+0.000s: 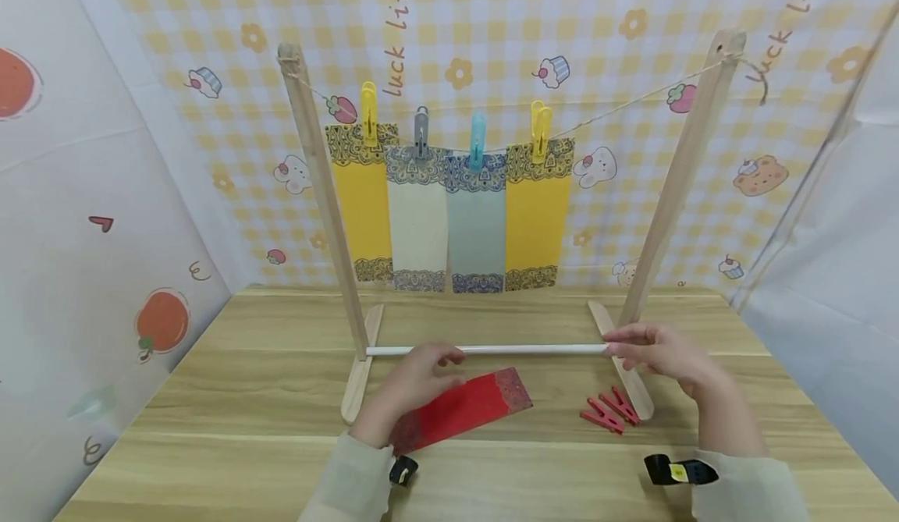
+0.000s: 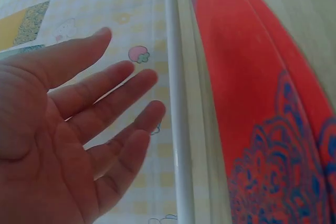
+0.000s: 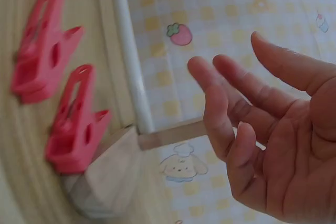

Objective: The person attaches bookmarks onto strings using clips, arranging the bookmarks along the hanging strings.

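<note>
My left hand [image 1: 421, 378], fingers spread and relaxed, hovers by the white rod [image 1: 527, 349] and over the left part of a red patterned card [image 1: 463, 409]. In the left wrist view its palm faces the camera and holds nothing. My right hand [image 1: 656, 354] is near the rod's right end, beside the wooden foot [image 1: 632, 385] of the right post. Its fingers hang loosely bent with nothing between them in the right wrist view. Two red clothespins [image 3: 79, 119] lie on the table just left of that foot.
Between two wooden posts [image 1: 677, 186] a string [image 1: 618, 108] sags. Two yellow cards [image 1: 539, 218], a cream card [image 1: 418, 221] and a grey-green card [image 1: 477, 229] hang from it by yellow, grey and blue clothespins [image 1: 477, 140]. A patterned cloth [image 1: 456, 7] hangs behind.
</note>
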Available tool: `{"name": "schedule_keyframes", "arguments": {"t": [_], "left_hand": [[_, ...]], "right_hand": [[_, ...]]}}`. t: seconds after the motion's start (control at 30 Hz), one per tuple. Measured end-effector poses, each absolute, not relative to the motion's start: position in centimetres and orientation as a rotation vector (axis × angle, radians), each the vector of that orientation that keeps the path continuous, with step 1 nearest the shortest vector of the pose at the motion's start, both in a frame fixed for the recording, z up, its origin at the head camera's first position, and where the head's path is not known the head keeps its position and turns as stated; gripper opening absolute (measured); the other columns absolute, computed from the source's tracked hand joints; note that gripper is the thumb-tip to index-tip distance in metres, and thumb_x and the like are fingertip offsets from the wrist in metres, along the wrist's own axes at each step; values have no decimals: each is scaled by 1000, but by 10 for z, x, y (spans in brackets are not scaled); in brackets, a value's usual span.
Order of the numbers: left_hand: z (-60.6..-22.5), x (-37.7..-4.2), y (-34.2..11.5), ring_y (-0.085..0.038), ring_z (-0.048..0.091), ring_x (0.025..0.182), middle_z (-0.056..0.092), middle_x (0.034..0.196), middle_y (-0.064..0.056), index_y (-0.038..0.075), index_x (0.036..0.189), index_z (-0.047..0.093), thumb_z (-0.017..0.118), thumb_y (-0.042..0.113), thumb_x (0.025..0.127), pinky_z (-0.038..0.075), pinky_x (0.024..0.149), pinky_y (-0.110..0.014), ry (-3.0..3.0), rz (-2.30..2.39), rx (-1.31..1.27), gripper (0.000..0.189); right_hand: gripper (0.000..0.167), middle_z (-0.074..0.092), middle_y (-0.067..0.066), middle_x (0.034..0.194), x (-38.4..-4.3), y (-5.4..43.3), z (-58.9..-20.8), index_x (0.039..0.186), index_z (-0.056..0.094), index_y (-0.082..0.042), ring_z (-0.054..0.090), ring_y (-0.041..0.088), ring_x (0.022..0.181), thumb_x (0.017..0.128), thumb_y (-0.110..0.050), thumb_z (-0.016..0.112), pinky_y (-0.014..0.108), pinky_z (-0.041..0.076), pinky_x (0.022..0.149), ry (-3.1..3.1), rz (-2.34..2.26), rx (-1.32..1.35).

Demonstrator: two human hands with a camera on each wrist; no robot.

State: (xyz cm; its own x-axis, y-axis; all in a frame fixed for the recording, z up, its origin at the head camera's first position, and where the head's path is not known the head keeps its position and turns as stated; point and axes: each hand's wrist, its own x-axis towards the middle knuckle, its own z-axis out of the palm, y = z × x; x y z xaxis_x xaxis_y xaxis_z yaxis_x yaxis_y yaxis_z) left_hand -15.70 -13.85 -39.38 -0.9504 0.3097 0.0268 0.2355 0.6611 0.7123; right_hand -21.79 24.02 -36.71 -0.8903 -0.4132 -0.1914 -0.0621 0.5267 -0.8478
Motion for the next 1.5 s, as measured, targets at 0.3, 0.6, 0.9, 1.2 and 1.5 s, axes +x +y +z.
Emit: {"name": "schedule_keyframes", "arguments": {"t": [0.3, 0.6, 0.9, 1.2, 1.5], "left_hand": [[-399, -159, -142, -34, 61, 112, 68, 122, -15, 0, 126, 64, 71, 11, 91, 51, 95, -51, 2724, 1078, 415, 38], [-403, -159, -142, -31, 63, 109, 69, 118, -14, -1, 122, 67, 75, 12, 88, 52, 94, -48, 2775, 1009, 427, 37], [-405, -159, -143, -29, 61, 105, 69, 113, -15, -1, 114, 71, 81, 11, 82, 50, 94, -48, 2817, 907, 432, 36], [-404, -157, -143, -27, 56, 102, 65, 108, -11, 2, 112, 71, 85, 14, 77, 49, 89, -46, 2802, 837, 361, 40], [-400, -150, -139, -24, 49, 108, 58, 113, -6, 12, 118, 67, 91, 21, 69, 50, 84, -48, 2784, 714, 263, 56]], "right_hand": [[36, 73, 8, 97, -214, 241, -381, 116, 65, 11, 61, 16, 74, 94, -18, 67, 29, 46, 63, 2475, -1169, -400], [13, 70, 8, 87, -215, 232, -391, 93, 73, 5, 57, 16, 82, 88, -5, 69, 32, 49, 72, 2533, -964, -497], [5, 66, 4, 83, -211, 226, -392, 88, 70, 0, 55, 16, 78, 85, -4, 72, 32, 46, 70, 2515, -880, -543], [11, 57, 4, 78, -205, 210, -388, 79, 65, -1, 52, 19, 74, 79, 4, 74, 30, 42, 64, 2563, -816, -419], [15, 54, 3, 70, -203, 207, -392, 71, 61, -1, 48, 17, 66, 75, 9, 71, 29, 40, 58, 2571, -835, -407]]}}
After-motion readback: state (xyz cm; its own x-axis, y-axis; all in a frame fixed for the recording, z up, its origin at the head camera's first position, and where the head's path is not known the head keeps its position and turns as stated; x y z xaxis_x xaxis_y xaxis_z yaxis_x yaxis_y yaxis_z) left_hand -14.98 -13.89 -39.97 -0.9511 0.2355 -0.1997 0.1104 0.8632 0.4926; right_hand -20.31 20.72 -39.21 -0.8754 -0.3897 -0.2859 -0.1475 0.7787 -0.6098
